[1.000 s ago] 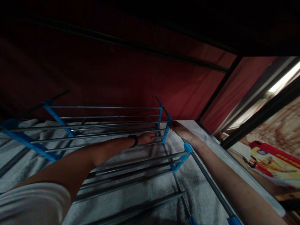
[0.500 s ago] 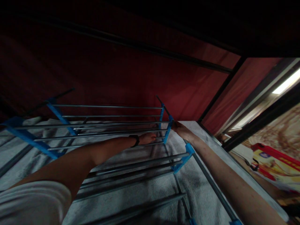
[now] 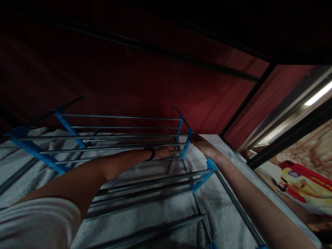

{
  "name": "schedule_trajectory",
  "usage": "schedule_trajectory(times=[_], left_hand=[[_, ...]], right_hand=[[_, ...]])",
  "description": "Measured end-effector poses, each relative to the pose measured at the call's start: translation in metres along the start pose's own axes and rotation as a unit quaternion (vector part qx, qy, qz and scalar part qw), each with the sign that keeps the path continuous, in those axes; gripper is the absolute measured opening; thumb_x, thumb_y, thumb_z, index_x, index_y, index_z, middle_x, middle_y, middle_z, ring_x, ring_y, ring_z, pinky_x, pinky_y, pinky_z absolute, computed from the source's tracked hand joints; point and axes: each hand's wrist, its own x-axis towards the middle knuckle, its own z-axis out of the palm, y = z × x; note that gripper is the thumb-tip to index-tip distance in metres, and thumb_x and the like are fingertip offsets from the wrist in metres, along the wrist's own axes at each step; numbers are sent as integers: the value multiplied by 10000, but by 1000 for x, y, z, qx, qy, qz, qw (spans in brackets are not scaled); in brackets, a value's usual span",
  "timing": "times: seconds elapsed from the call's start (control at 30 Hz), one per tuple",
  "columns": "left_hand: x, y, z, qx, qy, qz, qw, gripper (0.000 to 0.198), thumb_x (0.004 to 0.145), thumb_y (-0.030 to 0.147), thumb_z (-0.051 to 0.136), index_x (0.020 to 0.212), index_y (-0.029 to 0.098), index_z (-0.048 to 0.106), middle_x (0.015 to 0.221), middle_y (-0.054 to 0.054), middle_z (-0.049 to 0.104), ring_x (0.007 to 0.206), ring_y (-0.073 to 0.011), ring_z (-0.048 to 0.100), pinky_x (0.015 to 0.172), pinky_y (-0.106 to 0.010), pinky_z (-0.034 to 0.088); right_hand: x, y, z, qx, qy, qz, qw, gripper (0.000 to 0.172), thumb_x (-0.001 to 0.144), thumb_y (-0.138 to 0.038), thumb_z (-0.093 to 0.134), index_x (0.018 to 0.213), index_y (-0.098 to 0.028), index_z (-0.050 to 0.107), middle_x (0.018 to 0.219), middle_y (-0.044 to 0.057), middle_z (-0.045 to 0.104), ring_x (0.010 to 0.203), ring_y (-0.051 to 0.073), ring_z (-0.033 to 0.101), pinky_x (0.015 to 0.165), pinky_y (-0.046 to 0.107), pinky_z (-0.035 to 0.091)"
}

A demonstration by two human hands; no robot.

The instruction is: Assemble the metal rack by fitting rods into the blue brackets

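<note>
Rack (image 3: 155,180): sweeps from 9 o'clock through 6 to 4, grey blanket (image 3: 150,216) underneath.
Left hand (image 3: 165,152): 6 o'clock, fingers curled by the rods (image 3: 114,148), can't tell if gripping!
Right hand (image 3: 202,144): 4 o'clock, meeting a blue bracket (image 3: 186,145), fingertips hidden, can't tell how closed!

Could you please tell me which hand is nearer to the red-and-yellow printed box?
Right. The right hand, at a blue plastic bracket, is left of the box; the left hand is farther left, by grey metal rods.
</note>
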Motion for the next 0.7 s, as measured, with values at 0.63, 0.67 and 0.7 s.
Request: schedule_trajectory(times=[0.63, 0.67, 0.7], left_hand=[[-6, 12, -5, 14, -23, -24, 999, 192, 898, 295, 461, 852, 162, 593, 721, -22, 545, 679, -162, 494, 633, -267, 404], [-7, 12, -3, 48, -3, -9, 999, 186, 902, 277, 460, 843, 164, 595, 792, -42, 592, 750, -181, 538, 700, -283, 430], [-9, 12, -1, 80, 15, 5, 997, 186, 910, 269, 456, 855, 168, 603, 868, -60, 626, 821, -201, 567, 764, -300, 441]], right_hand=[[4, 5, -1, 18, -7, -17, 1000, 310, 802, -297, 589, 1071, -201, 709, 1022, 62, 759, 1073, 279, 633, 1014, 411, 465], [4, 6, -1, 18, -7, -19, 1000, 303, 799, -294, 586, 1059, -200, 709, 1020, 63, 758, 1072, 280, 632, 1009, 409, 465], [5, 6, -1, 17, -8, -23, 1000, 296, 796, -293, 582, 1046, -200, 709, 1019, 66, 756, 1071, 280, 630, 1006, 408, 464]])
